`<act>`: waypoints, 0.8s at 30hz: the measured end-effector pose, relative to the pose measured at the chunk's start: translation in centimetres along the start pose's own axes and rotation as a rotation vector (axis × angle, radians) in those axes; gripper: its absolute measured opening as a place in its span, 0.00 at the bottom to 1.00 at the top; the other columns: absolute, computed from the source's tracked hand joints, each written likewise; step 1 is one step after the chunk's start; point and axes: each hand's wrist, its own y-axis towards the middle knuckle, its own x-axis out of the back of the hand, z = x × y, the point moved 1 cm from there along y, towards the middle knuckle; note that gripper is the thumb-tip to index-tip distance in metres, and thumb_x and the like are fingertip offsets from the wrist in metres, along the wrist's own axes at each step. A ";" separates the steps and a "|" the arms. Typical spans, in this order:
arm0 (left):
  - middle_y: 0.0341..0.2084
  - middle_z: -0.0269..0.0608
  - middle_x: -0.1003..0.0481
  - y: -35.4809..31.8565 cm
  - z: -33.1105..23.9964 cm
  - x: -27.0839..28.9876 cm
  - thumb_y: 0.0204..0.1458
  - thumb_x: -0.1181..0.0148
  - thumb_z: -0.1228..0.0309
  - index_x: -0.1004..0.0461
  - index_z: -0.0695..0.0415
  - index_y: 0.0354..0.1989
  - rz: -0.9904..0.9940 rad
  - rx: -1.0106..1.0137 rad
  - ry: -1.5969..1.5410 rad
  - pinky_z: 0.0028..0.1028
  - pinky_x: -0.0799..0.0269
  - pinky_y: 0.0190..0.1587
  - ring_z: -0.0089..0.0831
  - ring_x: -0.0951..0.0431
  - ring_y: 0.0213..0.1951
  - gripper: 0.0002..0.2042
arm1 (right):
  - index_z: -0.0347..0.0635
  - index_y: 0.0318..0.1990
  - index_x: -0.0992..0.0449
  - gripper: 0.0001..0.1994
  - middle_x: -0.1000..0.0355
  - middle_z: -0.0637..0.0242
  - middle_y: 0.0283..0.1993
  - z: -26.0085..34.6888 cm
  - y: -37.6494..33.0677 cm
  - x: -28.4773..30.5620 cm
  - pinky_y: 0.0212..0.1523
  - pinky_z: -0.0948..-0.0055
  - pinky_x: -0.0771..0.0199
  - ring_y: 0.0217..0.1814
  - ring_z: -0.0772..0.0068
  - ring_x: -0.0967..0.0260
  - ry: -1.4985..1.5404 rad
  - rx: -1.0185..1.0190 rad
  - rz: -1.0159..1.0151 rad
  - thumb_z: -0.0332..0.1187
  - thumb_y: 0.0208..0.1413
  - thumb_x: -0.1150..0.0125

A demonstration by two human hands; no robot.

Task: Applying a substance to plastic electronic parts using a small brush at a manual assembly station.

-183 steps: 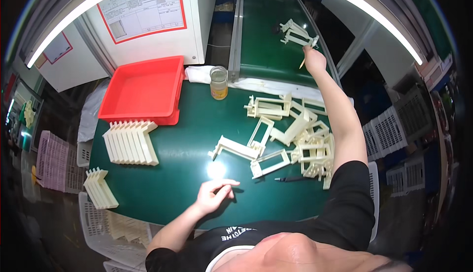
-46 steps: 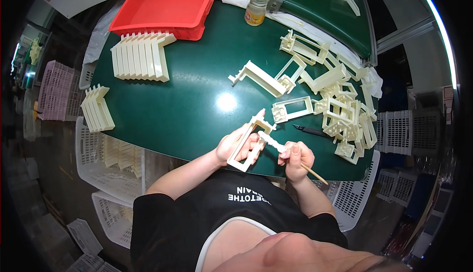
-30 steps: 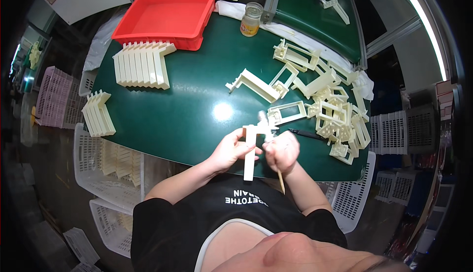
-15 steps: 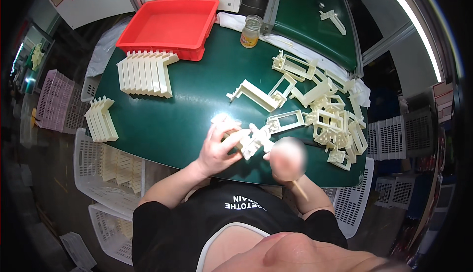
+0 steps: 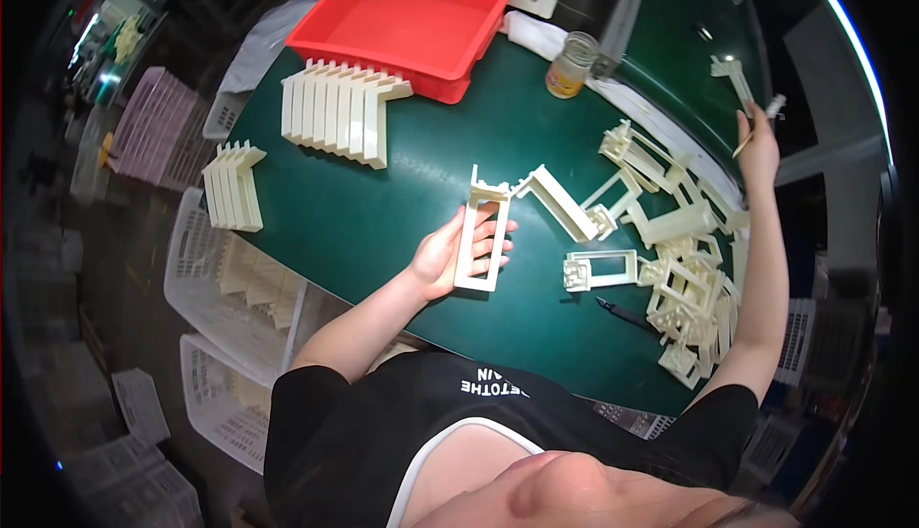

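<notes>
My left hand (image 5: pixel 439 258) holds a cream plastic frame (image 5: pixel 465 258) upright over the table's front middle; my spread fingers show behind its long rectangular opening. Far to the right, my right hand (image 5: pixel 760 157) reaches over a green belt-like surface (image 5: pixel 684 44), with a thin tan stick (image 5: pixel 743 144) in its grip. A small white piece (image 5: pixel 776 105) is by its fingertips; whether I hold it, I cannot tell. Beyond them lies a cream plastic part (image 5: pixel 731 76). Between my hands are an angled cream frame (image 5: pixel 560 202) and another flat frame (image 5: pixel 611 268).
A heap of cream frames (image 5: pixel 684 289) covers the table's right side, with a dark pen-like knife (image 5: pixel 624 314) beside it. Slatted stacks of cream parts (image 5: pixel 335 114) stand at left. A red tray (image 5: pixel 402 25) and a glass jar (image 5: pixel 572 66) are at the back. White baskets (image 5: pixel 230 284) stand below left.
My hands have parted. My right hand has swung from the front middle to the far right, over the green surface. My left hand has turned, showing the frame's long opening. The view has shifted.
</notes>
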 end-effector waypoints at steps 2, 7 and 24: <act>0.56 0.47 0.35 0.5 0.2 0.6 0.65 0.74 0.52 0.50 0.55 0.66 -0.014 -0.047 0.080 0.38 0.30 0.55 0.37 0.30 0.53 0.27 | 0.41 0.58 0.34 0.23 0.31 0.47 0.53 -4.6 3.2 -4.2 0.50 0.58 0.31 0.54 0.42 0.33 -0.024 -0.044 0.014 0.40 0.58 0.43; 0.56 0.47 0.36 0.9 0.0 1.3 0.65 0.74 0.53 0.51 0.56 0.67 -0.026 -0.047 0.021 0.38 0.32 0.56 0.38 0.31 0.53 0.27 | 0.36 0.61 0.41 0.33 0.36 0.38 0.57 -15.7 6.5 -13.2 0.55 0.54 0.34 0.60 0.41 0.38 -0.092 -0.213 0.209 0.42 0.52 0.36; 0.59 0.50 0.38 1.0 -0.1 1.1 0.65 0.74 0.53 0.51 0.56 0.67 0.036 -0.040 0.033 0.39 0.31 0.56 0.38 0.29 0.53 0.27 | 0.36 0.34 0.33 0.11 0.34 0.56 0.27 2.6 0.3 2.5 0.31 0.67 0.35 0.29 0.58 0.35 0.136 0.182 0.057 0.32 0.53 0.37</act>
